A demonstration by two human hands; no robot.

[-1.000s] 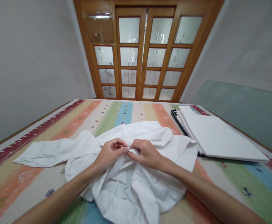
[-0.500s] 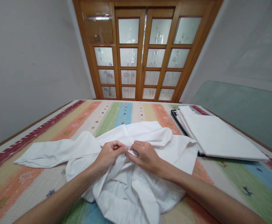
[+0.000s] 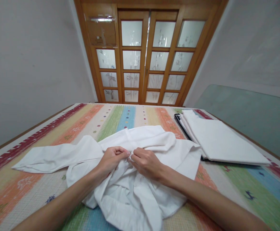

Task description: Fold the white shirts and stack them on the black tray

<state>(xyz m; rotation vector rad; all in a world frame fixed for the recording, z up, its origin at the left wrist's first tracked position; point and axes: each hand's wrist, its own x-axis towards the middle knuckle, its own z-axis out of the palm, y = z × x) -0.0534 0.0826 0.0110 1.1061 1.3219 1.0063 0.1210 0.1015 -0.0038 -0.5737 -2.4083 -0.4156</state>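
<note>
A white long-sleeved shirt point(image 3: 140, 199) lies crumpled before me, one sleeve stretched out to the left. My left hand point(image 3: 112, 159) pinches an edge of its cloth near the middle. Close against it, my right hand point(image 3: 146, 162) has its fingers curled on the same bit of fabric. The fingertips of both hands nearly meet there. Whatever small detail sits between them is too small to make out.
A stack of folded white cloth point(image 3: 228, 138) with a black layer at its bottom lies on the right. The striped, patterned tablecloth point(image 3: 82, 128) covers the table. Behind are wooden glass-paned doors point(image 3: 143, 57), and a pale green board point(image 3: 245, 109) stands at right.
Both hands stay at the same spot on the shirt. My right fingers have curled in more tightly against the cloth. The view has shifted very slightly.
</note>
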